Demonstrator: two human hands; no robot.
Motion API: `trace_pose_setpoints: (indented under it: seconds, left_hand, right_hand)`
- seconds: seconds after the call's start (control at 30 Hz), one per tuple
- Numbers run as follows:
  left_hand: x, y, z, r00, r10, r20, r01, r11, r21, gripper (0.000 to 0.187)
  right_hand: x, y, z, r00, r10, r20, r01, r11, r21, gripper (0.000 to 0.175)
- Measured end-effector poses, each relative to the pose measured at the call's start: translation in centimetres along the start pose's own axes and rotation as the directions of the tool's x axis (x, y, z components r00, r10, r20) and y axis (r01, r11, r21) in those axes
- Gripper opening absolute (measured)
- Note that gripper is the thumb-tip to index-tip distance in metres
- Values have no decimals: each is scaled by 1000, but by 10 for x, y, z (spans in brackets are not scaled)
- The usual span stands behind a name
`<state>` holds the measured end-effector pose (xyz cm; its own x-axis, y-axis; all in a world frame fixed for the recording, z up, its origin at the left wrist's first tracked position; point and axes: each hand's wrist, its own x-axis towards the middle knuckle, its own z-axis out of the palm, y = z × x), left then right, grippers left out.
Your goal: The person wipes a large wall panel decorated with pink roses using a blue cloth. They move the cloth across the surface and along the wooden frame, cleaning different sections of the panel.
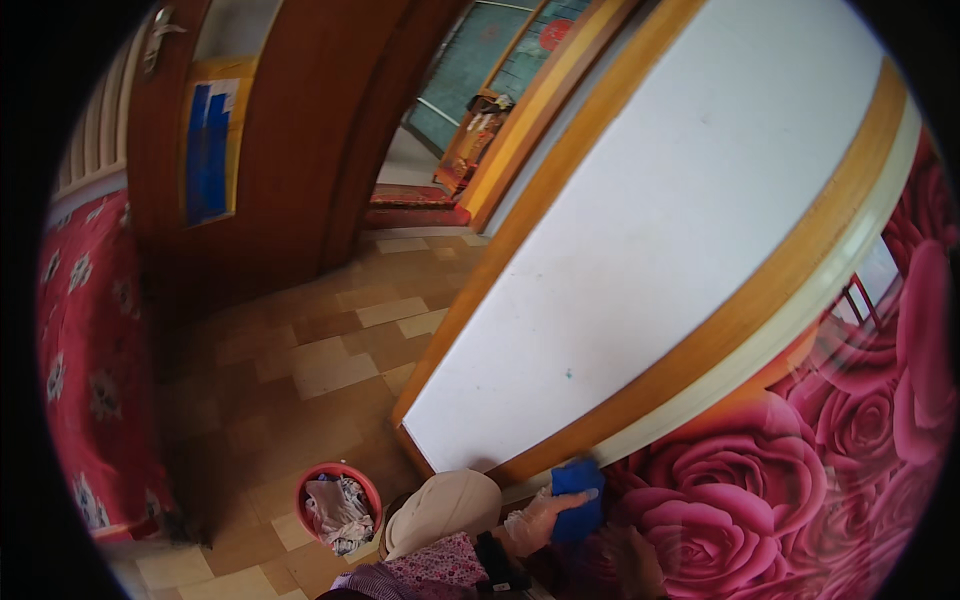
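My right hand (534, 520), in a thin clear plastic glove, holds a folded blue cloth (577, 517). The cloth lies at the border between a cream-coloured trim strip (660, 431) and a glossy panel printed with pink roses (701, 536). A finger or the thumb stretches across its face; the other fingers are mostly hidden. A black band (499, 559) circles the wrist below a pink floral sleeve (442, 555). Beside this arm is my bent knee in beige trousers (450, 510). A blurred, hand-like shape below the cloth looks like a reflection in the panel. My left hand is out of view.
A red plastic bucket (300, 501) with crumpled fabric stands on the tiled floor (330, 367) left of my knee. A white wooden-framed panel (660, 247) rises ahead. Further off are a brown door (300, 150), a doorway with a red threshold (420, 217), and a red flowered cover (97, 330).
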<state>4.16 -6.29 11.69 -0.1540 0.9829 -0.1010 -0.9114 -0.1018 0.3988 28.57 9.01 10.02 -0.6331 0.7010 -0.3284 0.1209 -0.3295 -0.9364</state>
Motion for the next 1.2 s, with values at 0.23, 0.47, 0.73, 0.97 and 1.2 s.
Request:
trace_pose_setpoints:
  seconds: [0.23, 0.47, 0.73, 0.97, 1.2]
  left_hand:
    - [19, 45, 102, 360, 907, 219, -870, 241, 430, 33]
    - [58, 165, 225, -213, 463, 860, -433, -834, 342, 67]
    - [108, 170, 232, -361, 177, 915, -212, -972, 105, 68]
    - [117, 129, 153, -179, 299, 937, -132, -951, 278, 75]
    - [106, 47, 42, 75, 554, 829, -157, -815, 558, 77]
  right_hand:
    - [-35, 46, -49, 999, -47, 0, 47, 993, 110, 43]
    - [-44, 57, -64, 988, 37, -150, -6, 979, 205, 48]
    - [-29, 84, -46, 983, -7, -183, 50, 972, 229, 44]
    - [-9, 121, -70, 984, 82, -157, -42, 968, 246, 48]
    - [-2, 134, -72, 998, 50, -28, -43, 976, 211, 41]
